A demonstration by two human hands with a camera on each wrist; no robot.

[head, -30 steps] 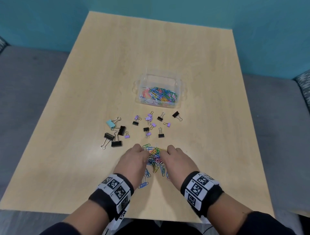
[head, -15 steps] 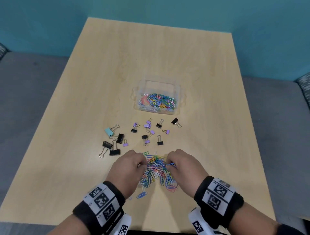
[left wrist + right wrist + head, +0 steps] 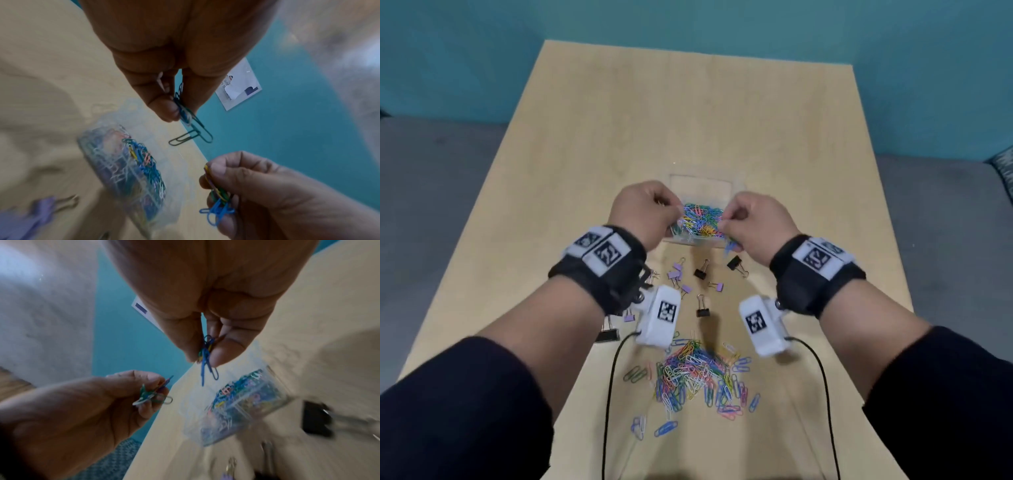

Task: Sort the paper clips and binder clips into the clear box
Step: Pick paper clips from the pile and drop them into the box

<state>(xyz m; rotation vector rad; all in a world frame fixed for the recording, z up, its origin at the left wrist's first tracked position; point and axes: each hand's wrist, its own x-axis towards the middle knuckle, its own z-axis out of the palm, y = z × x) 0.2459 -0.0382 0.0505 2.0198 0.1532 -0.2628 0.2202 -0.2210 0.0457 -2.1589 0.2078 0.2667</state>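
Left hand (image 3: pixel 645 210) and right hand (image 3: pixel 755 222), fingers curled, each pinch a bunch of paper clips (image 3: pixel 186 113) above the clear box (image 3: pixel 702 222) at frame centre, forearms reaching forward.

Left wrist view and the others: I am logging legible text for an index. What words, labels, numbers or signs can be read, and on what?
"an" and "th": cut-off letter fragments on the white sheet on the teal wall; the rest is hidden by the left hand or too blurred.
Wristbands: black-and-white square code markers only, no words.
White wrist cameras: code markers only.
Clear box, paper clips, binder clips: no readable text.
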